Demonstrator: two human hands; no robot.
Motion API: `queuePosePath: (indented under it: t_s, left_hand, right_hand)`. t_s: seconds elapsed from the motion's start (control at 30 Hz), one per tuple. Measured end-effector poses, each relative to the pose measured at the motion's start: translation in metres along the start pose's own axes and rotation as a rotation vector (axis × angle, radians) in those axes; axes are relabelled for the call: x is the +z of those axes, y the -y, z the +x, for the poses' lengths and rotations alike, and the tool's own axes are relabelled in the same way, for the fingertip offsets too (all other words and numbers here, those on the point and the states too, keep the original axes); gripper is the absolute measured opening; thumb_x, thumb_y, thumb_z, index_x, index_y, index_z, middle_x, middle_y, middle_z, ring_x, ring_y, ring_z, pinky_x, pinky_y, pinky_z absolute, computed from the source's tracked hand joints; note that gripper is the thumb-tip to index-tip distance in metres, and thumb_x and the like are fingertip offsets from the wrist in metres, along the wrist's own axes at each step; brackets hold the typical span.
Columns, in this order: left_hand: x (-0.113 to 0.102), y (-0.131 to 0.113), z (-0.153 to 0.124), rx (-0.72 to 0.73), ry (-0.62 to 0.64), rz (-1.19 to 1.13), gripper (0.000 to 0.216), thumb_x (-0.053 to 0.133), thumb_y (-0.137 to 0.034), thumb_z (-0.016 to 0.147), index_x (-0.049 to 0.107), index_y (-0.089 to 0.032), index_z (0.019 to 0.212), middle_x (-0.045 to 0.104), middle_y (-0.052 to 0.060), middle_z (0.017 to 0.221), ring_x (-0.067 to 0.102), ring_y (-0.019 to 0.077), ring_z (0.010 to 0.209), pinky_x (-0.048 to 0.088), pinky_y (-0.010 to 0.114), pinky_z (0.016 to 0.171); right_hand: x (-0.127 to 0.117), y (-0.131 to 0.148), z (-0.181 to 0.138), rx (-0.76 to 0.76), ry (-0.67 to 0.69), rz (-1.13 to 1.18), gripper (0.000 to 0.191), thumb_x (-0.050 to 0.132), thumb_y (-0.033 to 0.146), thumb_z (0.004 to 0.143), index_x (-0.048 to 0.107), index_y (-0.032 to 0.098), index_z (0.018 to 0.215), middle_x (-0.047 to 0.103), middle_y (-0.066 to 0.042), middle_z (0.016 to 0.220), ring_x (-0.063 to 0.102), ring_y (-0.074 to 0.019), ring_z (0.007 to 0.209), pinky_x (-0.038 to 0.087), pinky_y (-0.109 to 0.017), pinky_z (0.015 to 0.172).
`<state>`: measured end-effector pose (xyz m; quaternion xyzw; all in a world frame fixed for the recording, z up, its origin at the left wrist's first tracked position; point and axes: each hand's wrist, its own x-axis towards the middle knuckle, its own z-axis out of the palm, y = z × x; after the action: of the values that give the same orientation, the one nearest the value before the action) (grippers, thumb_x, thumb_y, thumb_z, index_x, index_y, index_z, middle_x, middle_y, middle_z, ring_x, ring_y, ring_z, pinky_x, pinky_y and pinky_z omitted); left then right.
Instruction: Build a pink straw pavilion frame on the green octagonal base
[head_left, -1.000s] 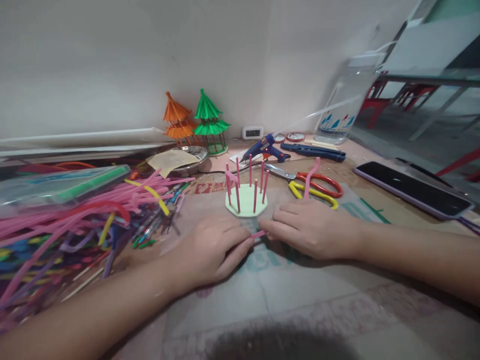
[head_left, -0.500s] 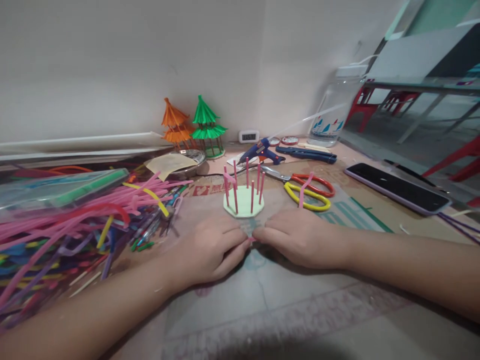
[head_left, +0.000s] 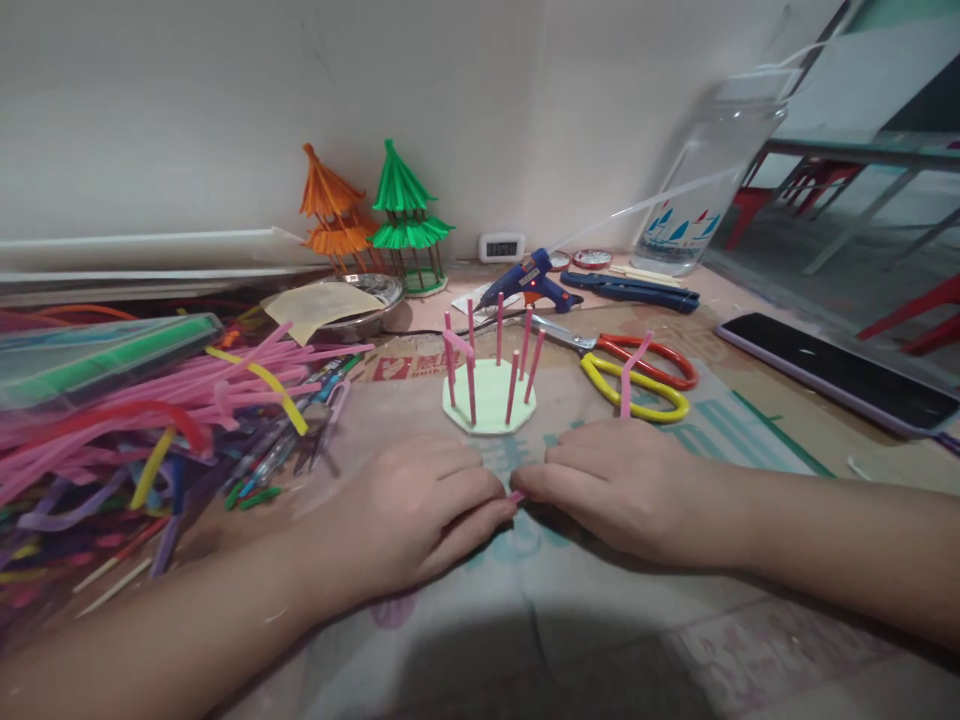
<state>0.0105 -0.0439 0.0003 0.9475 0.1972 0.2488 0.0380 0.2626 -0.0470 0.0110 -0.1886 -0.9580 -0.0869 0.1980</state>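
A pink pipe cleaner (head_left: 517, 496) spans the small gap between my fingertips. My left hand (head_left: 431, 510) is closed, its thumb and forefinger pinching one end. My right hand (head_left: 622, 490) is closed on the same pipe cleaner, and a bent pink length sticks up behind its knuckles. Just beyond both hands stands a pale green octagonal base (head_left: 491, 395) carrying several upright pink sticks. A short pink piece leans across the sticks at its left side. Most of the held pipe cleaner is hidden under my fingers.
Scissors (head_left: 637, 375), a blue glue gun (head_left: 529, 280) and a phone (head_left: 840, 365) lie beyond my right hand. A pile of pink pipe cleaners (head_left: 150, 400) covers the left. Orange (head_left: 330, 205) and green (head_left: 409, 215) model pavilions stand by the wall, a clear jar (head_left: 705, 190) at right.
The camera view has shifted slightly closer and tilted down. Both hands keep their pinch on the pink pipe cleaner, and the fingertips sit a little further apart or turned.
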Motion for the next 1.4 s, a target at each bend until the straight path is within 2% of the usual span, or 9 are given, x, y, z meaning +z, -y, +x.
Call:
queuePosePath:
  t_s: [0.17, 0.23, 0.4, 0.57, 0.83, 0.9, 1.0, 1.13, 1.4]
  left_hand:
    - [-0.004, -0.001, 0.000, -0.077, -0.081, -0.034, 0.028, 0.054, -0.033, 0.106, 0.056, -0.020, 0.082, 0.063, -0.001, 0.071, 0.060, 0.0139, 0.064, 0.043, 0.026, 0.058]
    - [-0.005, -0.003, -0.001, -0.132, -0.141, -0.064, 0.025, 0.061, -0.044, 0.102, 0.059, -0.019, 0.099, 0.071, 0.006, 0.093, 0.069, 0.0175, 0.082, 0.053, 0.027, 0.069]
    - [0.000, -0.010, -0.001, -0.139, -0.011, -0.149, 0.086, 0.068, -0.065, 0.090, 0.038, -0.016, 0.155, 0.063, 0.020, 0.146, 0.064, 0.0286, 0.130, 0.056, 0.040, 0.103]
    - [0.005, -0.007, 0.002, -0.259, -0.055, -0.246, 0.021, 0.055, -0.030, 0.106, 0.072, -0.022, 0.115, 0.081, 0.005, 0.105, 0.076, 0.0190, 0.095, 0.059, 0.031, 0.088]
    - [-0.009, -0.003, 0.004, -0.059, -0.061, 0.124, 0.041, 0.041, -0.028, 0.107, 0.061, -0.018, 0.072, 0.066, 0.004, 0.067, 0.061, 0.0182, 0.065, 0.050, 0.031, 0.066]
    - [-0.029, -0.004, 0.011, -0.002, -0.093, 0.239, 0.035, 0.043, -0.022, 0.103, 0.061, -0.018, 0.073, 0.066, 0.005, 0.069, 0.060, 0.0194, 0.067, 0.050, 0.034, 0.070]
    - [-0.067, -0.002, 0.029, -0.180, -0.233, 0.330, 0.030, 0.047, -0.013, 0.095, 0.065, -0.014, 0.120, 0.069, 0.014, 0.116, 0.065, 0.0249, 0.101, 0.052, 0.038, 0.085]
    - [-0.104, 0.017, 0.055, -0.259, 0.016, 0.345, 0.019, 0.058, -0.024, 0.096, 0.073, -0.019, 0.107, 0.069, 0.008, 0.100, 0.065, 0.0253, 0.094, 0.048, 0.035, 0.077]
    - [-0.089, 0.047, 0.052, -0.198, 0.046, 0.224, 0.017, 0.068, -0.034, 0.097, 0.079, -0.026, 0.107, 0.067, 0.005, 0.100, 0.061, 0.0213, 0.094, 0.044, 0.029, 0.075]
  right_hand:
    - [-0.004, -0.002, 0.002, -0.033, -0.069, -0.029, 0.030, 0.042, 0.012, 0.104, 0.066, 0.015, 0.087, 0.057, -0.001, 0.065, 0.045, -0.0148, 0.059, 0.026, -0.032, 0.059]
    - [-0.004, -0.002, 0.002, -0.042, -0.103, -0.040, 0.029, 0.043, 0.012, 0.103, 0.066, 0.015, 0.086, 0.057, -0.001, 0.064, 0.045, -0.0147, 0.059, 0.027, -0.032, 0.058]
    - [0.005, 0.002, 0.003, -0.039, -0.117, -0.023, 0.025, 0.045, 0.020, 0.106, 0.069, 0.014, 0.105, 0.066, -0.003, 0.071, 0.053, -0.0162, 0.062, 0.032, -0.030, 0.058]
    - [0.011, 0.001, 0.004, -0.067, -0.207, -0.049, 0.024, 0.044, 0.016, 0.104, 0.068, 0.015, 0.099, 0.063, -0.001, 0.066, 0.051, -0.0147, 0.058, 0.032, -0.029, 0.056]
    - [-0.036, -0.013, 0.008, 0.162, -0.121, -0.073, 0.037, 0.043, 0.007, 0.101, 0.065, 0.015, 0.129, 0.079, -0.009, 0.099, 0.071, -0.0188, 0.085, 0.049, -0.029, 0.070]
    - [-0.054, -0.017, 0.016, 0.315, -0.165, -0.072, 0.029, 0.046, 0.016, 0.104, 0.070, 0.020, 0.119, 0.080, -0.007, 0.105, 0.073, -0.0190, 0.087, 0.050, -0.029, 0.072]
    - [-0.075, -0.023, 0.033, 0.378, -0.214, -0.118, 0.024, 0.049, 0.026, 0.104, 0.073, 0.021, 0.105, 0.078, -0.006, 0.091, 0.070, -0.0199, 0.079, 0.046, -0.030, 0.068]
    - [-0.082, -0.027, 0.056, 0.437, -0.156, -0.122, 0.021, 0.053, 0.027, 0.102, 0.073, 0.021, 0.104, 0.072, -0.002, 0.079, 0.061, -0.0168, 0.068, 0.036, -0.028, 0.062]
    - [-0.063, -0.025, 0.057, 0.430, -0.154, 0.030, 0.021, 0.054, 0.022, 0.100, 0.073, 0.018, 0.108, 0.071, -0.001, 0.080, 0.056, -0.0128, 0.065, 0.032, -0.025, 0.062]
